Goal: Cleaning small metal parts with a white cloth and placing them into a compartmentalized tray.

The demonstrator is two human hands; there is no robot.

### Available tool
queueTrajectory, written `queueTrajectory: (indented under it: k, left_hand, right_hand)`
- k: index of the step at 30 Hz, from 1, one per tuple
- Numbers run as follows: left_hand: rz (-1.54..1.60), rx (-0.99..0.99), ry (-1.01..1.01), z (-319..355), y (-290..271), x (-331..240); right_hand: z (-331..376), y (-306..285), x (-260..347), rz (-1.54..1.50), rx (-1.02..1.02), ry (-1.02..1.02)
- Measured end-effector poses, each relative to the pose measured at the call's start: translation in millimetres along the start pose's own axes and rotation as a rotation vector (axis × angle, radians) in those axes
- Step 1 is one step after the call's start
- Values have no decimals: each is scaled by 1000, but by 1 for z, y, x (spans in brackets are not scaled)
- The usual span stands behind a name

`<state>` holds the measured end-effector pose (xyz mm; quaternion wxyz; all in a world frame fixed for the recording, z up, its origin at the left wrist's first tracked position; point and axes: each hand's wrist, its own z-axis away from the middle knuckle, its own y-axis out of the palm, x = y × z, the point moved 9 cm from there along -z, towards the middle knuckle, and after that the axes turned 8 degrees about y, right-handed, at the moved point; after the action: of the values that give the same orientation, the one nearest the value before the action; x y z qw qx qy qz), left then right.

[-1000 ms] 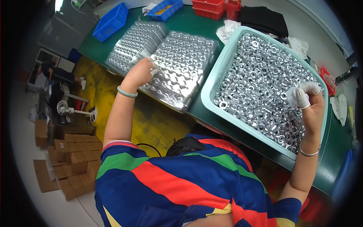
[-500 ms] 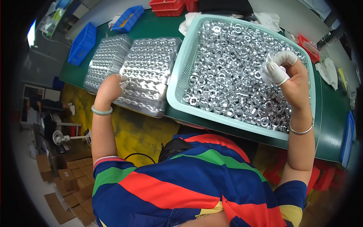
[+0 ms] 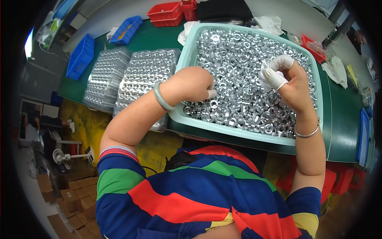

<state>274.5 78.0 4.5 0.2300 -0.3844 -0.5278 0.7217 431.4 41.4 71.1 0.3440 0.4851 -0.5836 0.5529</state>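
A mint-green plastic basket (image 3: 223,126) holds a heap of shiny metal flanged nuts (image 3: 234,71). Over the basket's left part is my left hand (image 3: 195,84), fingers curled down at the nuts with a white finger cot showing; whatever is between the fingertips is hidden. My right hand (image 3: 296,85), also in white finger cots, is above the right side of the heap, its thumb and finger pinched on a white cloth (image 3: 267,79). Left of the basket lies a clear plastic tray (image 3: 139,77) with rows of nuts, partly covered by my left forearm.
A stack of similar filled trays (image 3: 106,75) stands further left. Blue bins (image 3: 80,57) and red bins (image 3: 165,12) line the back of the green table (image 3: 338,131). A small red bin (image 3: 313,48) and white cloths (image 3: 335,71) lie right of the basket.
My left hand has moved right, from the near tray to the nuts in the basket. The right hand keeps its pinch on the white cloth. The whole view has shifted slightly.
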Motion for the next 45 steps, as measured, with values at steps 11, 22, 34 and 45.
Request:
queueTrajectory:
  k: [11,22,34,45]
  left_hand:
    - [601,-226,40,-15,-36,-12]
    - [1605,-322,396,-34,-70,-60]
    - [2243,-350,306,-45,-43,-22]
    - [2316,-446,261,-44,-39,-5]
  right_hand:
    - [-2,-21,20,35,-12,-16]
    - [-5,-36,23,77,-68,-6]
    - [-12,-28,23,10,-49,-69]
    - [-14,-22,15,73,-45,-13]
